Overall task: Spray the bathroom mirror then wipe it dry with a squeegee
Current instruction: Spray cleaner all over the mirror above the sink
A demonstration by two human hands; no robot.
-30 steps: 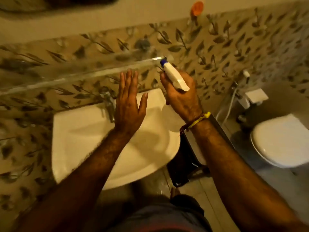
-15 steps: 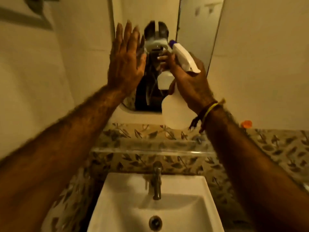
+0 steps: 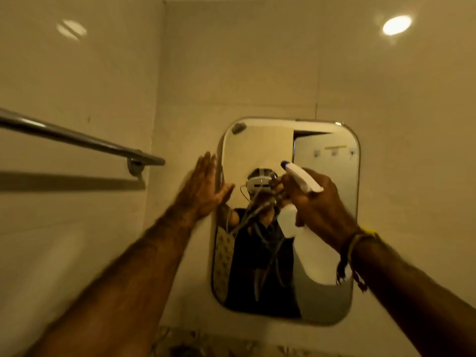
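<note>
The rounded rectangular mirror (image 3: 327, 300) hangs on the cream tiled wall straight ahead and reflects a person. My right hand (image 3: 319, 204) grips a white spray bottle (image 3: 302, 180) with a blue nozzle tip, held in front of the mirror's upper middle, nozzle pointing up and left toward the glass. The bottle's translucent body (image 3: 319, 264) hangs below my wrist. My left hand (image 3: 203, 186) is flat, fingers together and thumb out, at the mirror's left edge. No squeegee is in view.
A chrome towel rail (image 3: 77, 139) juts from the left wall, ending close to my left hand. A small grey clip (image 3: 238, 128) sits at the mirror's top left corner. Leaf-patterned tiles (image 3: 180, 343) begin below the mirror.
The view has swung up from the sink to the mirror. Both hands have risen with it, the left moving to the mirror's left edge, the right still holding the bottle.
</note>
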